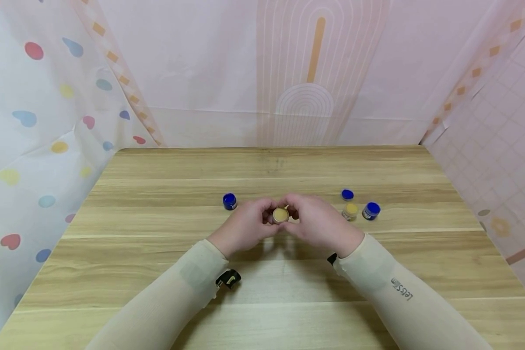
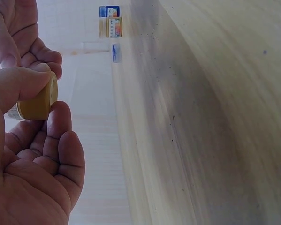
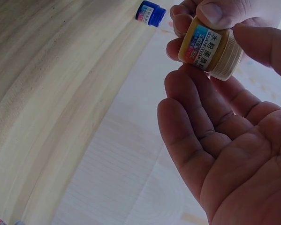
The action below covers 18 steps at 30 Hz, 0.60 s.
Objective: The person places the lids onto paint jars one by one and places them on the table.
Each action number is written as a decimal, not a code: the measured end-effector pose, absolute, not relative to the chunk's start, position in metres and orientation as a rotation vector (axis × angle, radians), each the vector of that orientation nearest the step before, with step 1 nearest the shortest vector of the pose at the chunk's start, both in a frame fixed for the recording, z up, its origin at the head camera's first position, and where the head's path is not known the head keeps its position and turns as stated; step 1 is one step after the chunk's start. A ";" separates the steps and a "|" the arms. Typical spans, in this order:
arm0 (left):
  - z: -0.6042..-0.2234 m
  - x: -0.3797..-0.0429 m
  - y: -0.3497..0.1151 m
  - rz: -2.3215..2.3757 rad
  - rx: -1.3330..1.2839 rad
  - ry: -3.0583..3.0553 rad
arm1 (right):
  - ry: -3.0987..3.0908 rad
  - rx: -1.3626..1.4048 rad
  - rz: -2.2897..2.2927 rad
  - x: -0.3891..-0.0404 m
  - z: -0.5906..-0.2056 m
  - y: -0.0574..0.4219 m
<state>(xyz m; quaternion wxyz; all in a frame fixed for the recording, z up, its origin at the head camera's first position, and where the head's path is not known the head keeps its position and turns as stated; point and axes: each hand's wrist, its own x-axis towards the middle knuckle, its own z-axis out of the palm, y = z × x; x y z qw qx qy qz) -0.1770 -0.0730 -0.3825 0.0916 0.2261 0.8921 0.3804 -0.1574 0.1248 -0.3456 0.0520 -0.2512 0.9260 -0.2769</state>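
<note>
Between both hands, above the wooden table, is a small jar of yellow gouache paint [image 1: 281,215] with a ribbed lid [image 3: 226,57] and a printed label. My left hand [image 1: 246,224] pinches the jar's yellow body [image 2: 37,104] between thumb and fingers. The thumb and index finger of my right hand [image 1: 318,221] are on opposite sides of the lid, while its other fingers extend loosely below. In the right wrist view the jar is tilted, with its label toward the camera. Whether the lid is loose cannot be told.
A dark blue paint jar [image 1: 229,201] stands left of the hands. To the right are another yellow jar [image 1: 350,211], a blue-topped jar [image 1: 371,210] and a flat blue lid [image 1: 347,194] on the table [image 1: 157,282]. Patterned cloth hangs behind and at both sides.
</note>
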 end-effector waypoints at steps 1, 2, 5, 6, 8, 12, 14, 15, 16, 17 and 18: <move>-0.382 -0.177 -0.073 1.130 0.674 2.649 | 2.817 -0.769 -0.843 -0.157 -0.346 0.125; -0.382 -0.177 -0.073 1.128 0.676 2.650 | 2.816 -0.772 -0.844 -0.157 -0.346 0.125; -0.382 -0.177 -0.073 1.125 0.677 2.648 | 2.814 -0.760 -0.843 -0.157 -0.345 0.125; -0.382 -0.177 -0.072 1.122 0.679 2.649 | 2.813 -0.752 -0.839 -0.157 -0.345 0.124; -0.382 -0.177 -0.072 1.117 0.685 2.650 | 2.813 -0.733 -0.827 -0.157 -0.345 0.124; -0.382 -0.177 -0.072 1.106 0.696 2.652 | 2.814 -0.710 -0.801 -0.157 -0.346 0.124; -0.382 -0.177 -0.073 1.103 0.695 2.654 | 2.812 -0.708 -0.805 -0.158 -0.346 0.124; -0.382 -0.177 -0.073 1.108 0.694 2.651 | 2.808 -0.710 -0.815 -0.158 -0.347 0.124; -0.382 -0.177 -0.073 1.112 0.690 2.649 | 2.806 -0.715 -0.825 -0.158 -0.347 0.125; -0.382 -0.177 -0.073 1.116 0.686 2.647 | 2.806 -0.718 -0.830 -0.158 -0.347 0.125; -0.382 -0.177 -0.073 1.118 0.681 2.645 | 2.803 -0.727 -0.840 -0.158 -0.347 0.125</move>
